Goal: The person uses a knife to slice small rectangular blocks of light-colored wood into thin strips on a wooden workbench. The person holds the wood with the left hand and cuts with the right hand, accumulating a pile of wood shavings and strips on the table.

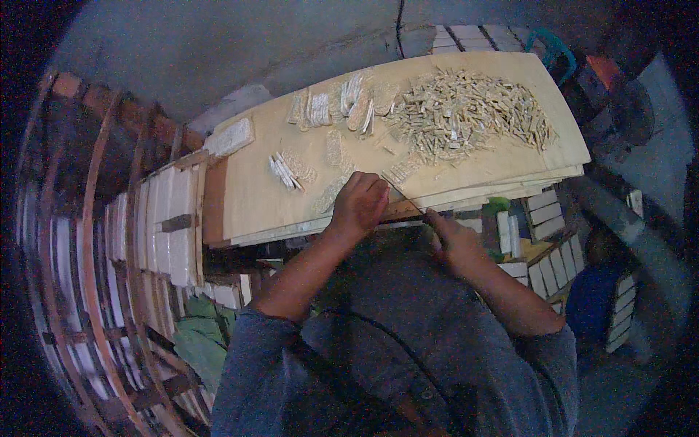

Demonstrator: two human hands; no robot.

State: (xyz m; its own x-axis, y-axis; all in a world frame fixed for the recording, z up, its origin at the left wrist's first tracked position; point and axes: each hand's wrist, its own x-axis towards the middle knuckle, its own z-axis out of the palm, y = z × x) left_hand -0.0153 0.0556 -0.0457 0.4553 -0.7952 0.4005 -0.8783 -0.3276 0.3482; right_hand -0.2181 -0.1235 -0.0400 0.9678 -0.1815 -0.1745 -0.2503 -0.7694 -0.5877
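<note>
At the near edge of a pale wooden board (262, 182), my left hand (362, 202) is closed with its fingers bent; what it grips is hidden. My right hand (460, 244) is wrapped round the handle of a thin, dark, blade-like tool (408, 200), which slants up and left toward my left fingers. A small brown wooden piece (400, 211) lies under the tool at the edge. Just beyond my hands are little pale strips in a row (399, 172). Left of my left hand lie a speckled flat piece (329, 198) and a bundle of white sticks (282, 172).
A wide heap of small pale sticks (466, 109) covers the board's right side. Several oval patterned pieces (357, 102) lie along the back. Stacked pale panels (167, 218) stand at left beside a wooden rack (95, 160). Trays of white blocks (546, 215) sit below at right.
</note>
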